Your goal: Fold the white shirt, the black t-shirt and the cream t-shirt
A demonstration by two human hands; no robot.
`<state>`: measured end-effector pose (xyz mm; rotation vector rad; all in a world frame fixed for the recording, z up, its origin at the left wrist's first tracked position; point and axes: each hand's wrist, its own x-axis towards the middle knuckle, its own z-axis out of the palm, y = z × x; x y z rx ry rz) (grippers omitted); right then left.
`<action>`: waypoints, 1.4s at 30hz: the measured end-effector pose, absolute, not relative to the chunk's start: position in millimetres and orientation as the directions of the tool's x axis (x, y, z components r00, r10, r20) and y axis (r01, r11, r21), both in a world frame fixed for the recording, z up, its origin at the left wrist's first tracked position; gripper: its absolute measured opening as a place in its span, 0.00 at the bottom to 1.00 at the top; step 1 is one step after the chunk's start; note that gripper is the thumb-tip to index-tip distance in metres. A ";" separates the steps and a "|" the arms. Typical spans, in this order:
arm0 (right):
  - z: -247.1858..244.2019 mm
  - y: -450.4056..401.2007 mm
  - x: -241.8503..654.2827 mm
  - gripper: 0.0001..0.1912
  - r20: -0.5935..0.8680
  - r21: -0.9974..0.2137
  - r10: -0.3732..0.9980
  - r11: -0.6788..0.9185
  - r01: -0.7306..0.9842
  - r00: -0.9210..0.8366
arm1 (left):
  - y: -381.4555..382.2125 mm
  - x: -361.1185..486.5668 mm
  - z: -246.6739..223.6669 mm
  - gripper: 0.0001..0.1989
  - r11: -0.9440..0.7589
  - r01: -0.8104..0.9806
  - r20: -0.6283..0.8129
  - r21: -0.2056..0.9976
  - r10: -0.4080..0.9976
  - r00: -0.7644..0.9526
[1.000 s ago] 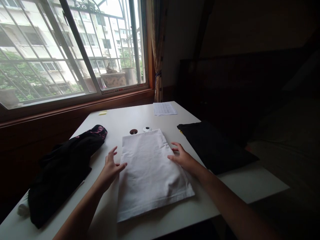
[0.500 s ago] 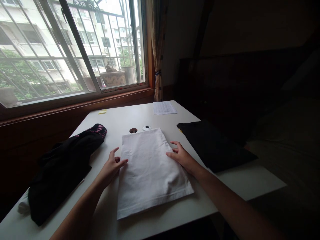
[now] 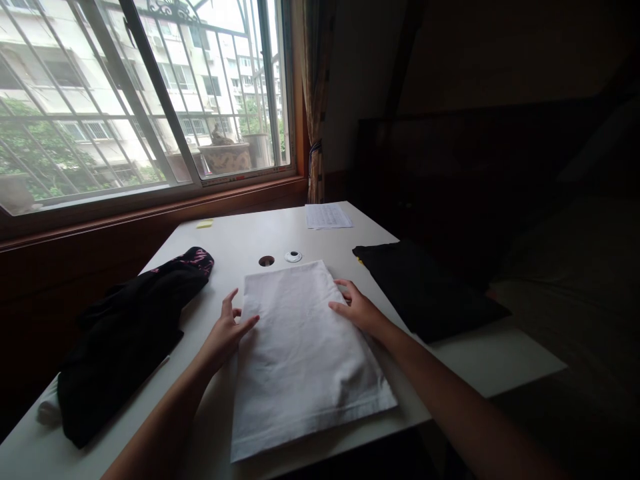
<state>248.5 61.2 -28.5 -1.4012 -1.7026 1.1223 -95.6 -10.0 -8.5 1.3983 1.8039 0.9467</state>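
Note:
A folded white garment (image 3: pixel 295 353) lies between my hands on the white table, its stitched hem toward me. At its left edge my left hand (image 3: pixel 234 328) has the thumb over the top, the index finger raised, and other fingers partly hidden by the cloth. On the opposite edge, my right hand (image 3: pixel 356 307) rests its thumb on top, with the index finger along the far side and the rest tucked out of sight. The near end of the garment reaches close to the table's front edge.
Left of me lies a crumpled black garment (image 3: pixel 125 347) with a pink pattern. A black folded cloth (image 3: pixel 430 287) hangs over the right edge. Printed papers (image 3: pixel 329 216), a yellow note (image 3: pixel 205 224), a round hole (image 3: pixel 267 261) and a white ring cover (image 3: pixel 293 256) mark the table (image 3: pixel 240 233).
The white garment has shifted toward me and its near end looks larger and lower. Both hands have drawn slightly inward along its sides.

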 end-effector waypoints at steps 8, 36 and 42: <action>-33.7 60.1 236.2 0.38 0.065 -0.858 0.989 0.125 0.499 -0.136 | -5.2 -91.8 -17.2 0.47 0.112 0.537 0.010 0.836 0.976 -0.218; 17.1 66.3 290.7 0.39 0.135 -0.871 0.976 0.198 0.449 -0.169 | -2.2 -13.0 -5.6 0.50 -0.062 0.221 0.050 0.973 0.997 0.058; 45.7 74.7 348.7 0.43 0.127 -0.949 0.985 0.155 0.275 -0.119 | 22.1 35.7 10.5 0.49 -0.128 0.065 0.113 0.990 0.974 0.194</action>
